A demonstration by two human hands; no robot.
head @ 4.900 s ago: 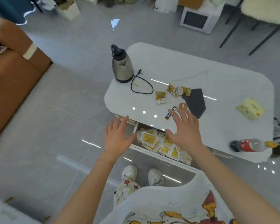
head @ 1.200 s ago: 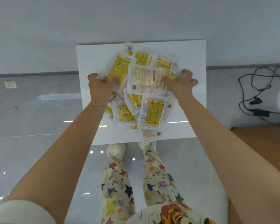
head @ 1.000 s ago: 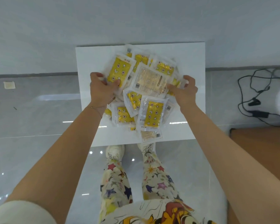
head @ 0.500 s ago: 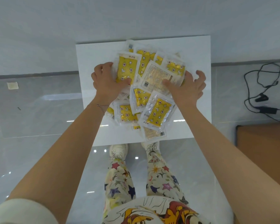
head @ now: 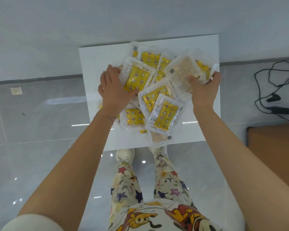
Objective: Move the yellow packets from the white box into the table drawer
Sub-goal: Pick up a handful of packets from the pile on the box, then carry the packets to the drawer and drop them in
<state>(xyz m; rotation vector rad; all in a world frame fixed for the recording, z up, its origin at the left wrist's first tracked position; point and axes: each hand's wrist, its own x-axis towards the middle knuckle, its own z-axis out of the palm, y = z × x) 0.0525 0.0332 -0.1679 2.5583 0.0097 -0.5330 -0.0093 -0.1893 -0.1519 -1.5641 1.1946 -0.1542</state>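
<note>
A heap of yellow packets (head: 163,116) in clear wrappers fills the middle of the white box (head: 97,55), which sits on the floor against the wall. My left hand (head: 114,90) grips the left side of the heap, thumb pressed on a yellow packet (head: 137,79). On the right side my right hand (head: 203,89) holds more of them, with a pale packet (head: 182,69) turned back side up under its thumb. Both hands clasp one bundle between them. Loose packets hang and lie below the bundle. The table drawer is out of view.
A grey wall rises right behind the box. Black cables with a plug (head: 274,97) trail on the shiny tiled floor at the right. A brown furniture corner (head: 274,147) juts in at the right edge. My shoes (head: 125,155) stand at the box's near edge.
Since the drawer view, I have turned to the white box on the floor. Over the last second both hands closed in on the heap and lifted the bundle slightly, the right hand shifting outward.
</note>
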